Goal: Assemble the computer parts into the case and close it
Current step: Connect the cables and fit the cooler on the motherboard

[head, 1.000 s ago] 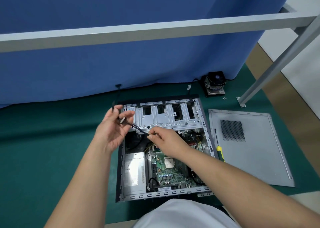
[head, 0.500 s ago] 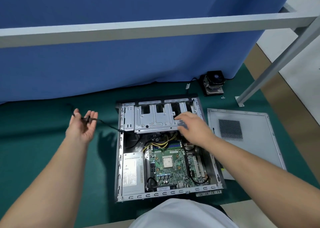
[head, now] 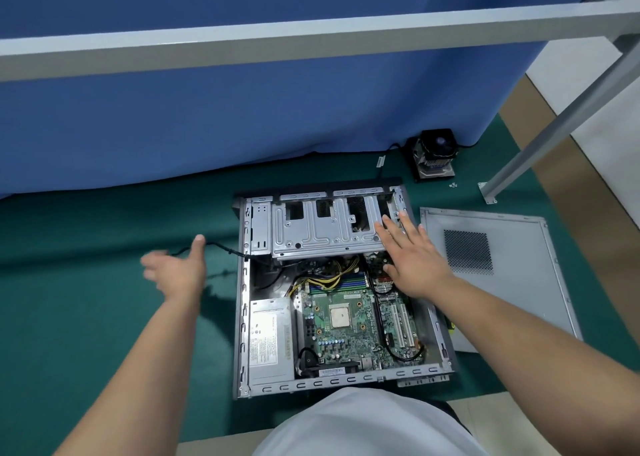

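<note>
Green mat (head: 86, 317): black cable (head: 221, 248) beside open left grip (head: 176, 272).

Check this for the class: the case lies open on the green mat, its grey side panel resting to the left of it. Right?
Not quite. The head view shows the side panel lying to the right of the open case, not the left. The case does lie open on the green mat.
</note>
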The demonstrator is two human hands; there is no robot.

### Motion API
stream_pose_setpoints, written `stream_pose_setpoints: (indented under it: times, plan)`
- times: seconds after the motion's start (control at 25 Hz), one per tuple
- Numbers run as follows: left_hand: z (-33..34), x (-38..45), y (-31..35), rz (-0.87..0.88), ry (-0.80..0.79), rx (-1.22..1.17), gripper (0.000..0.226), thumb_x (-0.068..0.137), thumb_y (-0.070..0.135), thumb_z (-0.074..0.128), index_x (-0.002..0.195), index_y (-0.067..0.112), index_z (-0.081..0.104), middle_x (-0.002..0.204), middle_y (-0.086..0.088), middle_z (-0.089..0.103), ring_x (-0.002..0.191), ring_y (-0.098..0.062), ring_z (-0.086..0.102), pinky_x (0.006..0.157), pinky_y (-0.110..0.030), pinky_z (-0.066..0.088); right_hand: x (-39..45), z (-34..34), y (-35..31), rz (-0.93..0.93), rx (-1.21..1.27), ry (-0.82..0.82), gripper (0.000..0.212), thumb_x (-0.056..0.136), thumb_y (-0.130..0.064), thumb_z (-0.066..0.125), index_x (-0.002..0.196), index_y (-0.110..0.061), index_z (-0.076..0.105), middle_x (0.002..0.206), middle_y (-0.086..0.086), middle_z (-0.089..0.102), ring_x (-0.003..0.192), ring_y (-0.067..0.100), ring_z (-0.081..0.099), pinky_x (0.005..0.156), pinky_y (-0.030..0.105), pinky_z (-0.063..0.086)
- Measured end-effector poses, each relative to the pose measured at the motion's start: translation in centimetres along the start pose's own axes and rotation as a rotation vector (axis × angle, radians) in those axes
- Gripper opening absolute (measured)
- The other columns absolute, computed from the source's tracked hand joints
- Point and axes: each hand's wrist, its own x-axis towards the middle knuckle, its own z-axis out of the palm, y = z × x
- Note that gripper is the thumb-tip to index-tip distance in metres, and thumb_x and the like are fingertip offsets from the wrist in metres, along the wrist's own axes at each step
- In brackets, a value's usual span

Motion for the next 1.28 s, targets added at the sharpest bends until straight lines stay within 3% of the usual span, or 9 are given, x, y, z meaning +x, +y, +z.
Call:
stream_pose_setpoints:
  times: [0.08,0.12,0.2,0.32,0.44,0.64,0.96,1.16,1.28]
  plan:
    - [0.3,-2.0,-0.8,0.515,0.000,0.338,0.054,0.093,0.048,0.065,0.136,0.018,0.051,0.147,-0.013,0.040,0.126,-0.044,0.040,0.107,-0.050,0.035,0.0,0.1,0.0,0.004,0.001,0.000,0.093,0.101,-0.038,0.051,0.160,-0.030,-0.019,0.168,-0.006,-0.022,0.150,0.022,-0.035,0.125,0.049,-0.009]
    - [0.5,-2.6,-1.0,0.592,-0.071,0.460,0.044,0.097,0.048,0.059,0.137,0.030,0.054,0.155,-0.005,0.034,0.129,-0.041,0.035,0.109,-0.051,0.032,0.0,0.1,0.0,0.006,0.001,-0.001,0.093,0.101,-0.038,0.052,0.160,-0.030,-0.019,0.168,-0.006,-0.022,0.150,0.022,-0.034,0.126,0.049,-0.009]
    - [0.9,-2.5,-1.5,0.509,-0.245,0.495,0.042,0.101,0.052,0.049,0.141,0.039,0.053,0.162,0.005,0.028,0.132,-0.032,0.036,0.110,-0.045,0.031,-0.1,0.2,-0.1,0.009,0.000,-0.002,0.093,0.100,-0.040,0.052,0.160,-0.030,-0.019,0.169,-0.006,-0.021,0.151,0.022,-0.033,0.126,0.049,-0.008]
    - [0.9,-1.5,-2.1,0.497,-0.408,0.415,0.047,0.101,0.053,0.047,0.132,0.019,0.059,0.143,-0.005,0.049,0.117,-0.016,0.049,0.100,-0.033,0.036,0.0,0.3,-0.1,0.016,-0.003,0.003,0.095,0.100,-0.042,0.053,0.159,-0.032,-0.021,0.169,-0.006,-0.021,0.151,0.022,-0.033,0.125,0.049,-0.010]
    - [0.2,-0.5,-1.6,0.640,-0.399,0.476,0.038,0.099,0.050,0.055,0.112,0.015,0.059,0.126,-0.005,0.052,0.105,-0.022,0.054,0.087,-0.033,0.039,0.1,0.4,-0.1,0.016,-0.006,0.007,0.098,0.099,-0.045,0.055,0.159,-0.032,-0.022,0.169,-0.007,-0.021,0.151,0.022,-0.033,0.124,0.048,-0.011]
    - [-0.8,1.8,1.3,0.853,-0.239,0.603,0.036,0.091,0.047,0.069,0.097,0.014,0.057,0.130,-0.005,0.048,0.091,-0.030,0.057,0.073,-0.038,0.046,0.1,0.4,0.0,0.015,-0.020,0.000,0.100,0.098,-0.044,0.057,0.159,-0.031,-0.021,0.168,-0.007,-0.022,0.150,0.022,-0.034,0.122,0.047,-0.013]
    - [0.7,2.9,1.2,0.610,-0.383,0.492,0.028,0.097,0.034,0.068,0.114,0.012,0.068,0.130,-0.009,0.060,0.123,-0.026,0.052,0.102,-0.034,0.039,0.1,0.2,0.0,0.012,-0.018,-0.002,0.101,0.098,-0.039,0.057,0.159,-0.031,-0.023,0.168,-0.006,-0.023,0.149,0.022,-0.035,0.120,0.048,-0.016]
    - [1.5,-0.3,1.4,0.657,-0.283,0.442,0.024,0.102,0.015,0.055,0.125,0.011,0.063,0.134,-0.011,0.054,0.099,-0.023,0.057,0.092,-0.028,0.039,-0.1,0.2,0.1,-0.010,-0.020,-0.001,0.102,0.096,-0.045,0.058,0.160,-0.030,-0.019,0.167,-0.004,-0.027,0.150,0.024,-0.035,0.123,0.052,-0.012]
    - [2.1,-3.6,0.7,0.723,-0.215,0.338,0.028,0.101,0.010,0.052,0.127,0.011,0.061,0.140,-0.013,0.047,0.119,-0.033,0.051,0.105,-0.034,0.038,-1.0,0.6,0.4,-0.046,0.013,0.069,0.098,0.095,-0.042,0.059,0.162,-0.029,-0.012,0.166,-0.005,-0.030,0.151,0.021,-0.032,0.123,0.048,-0.013]
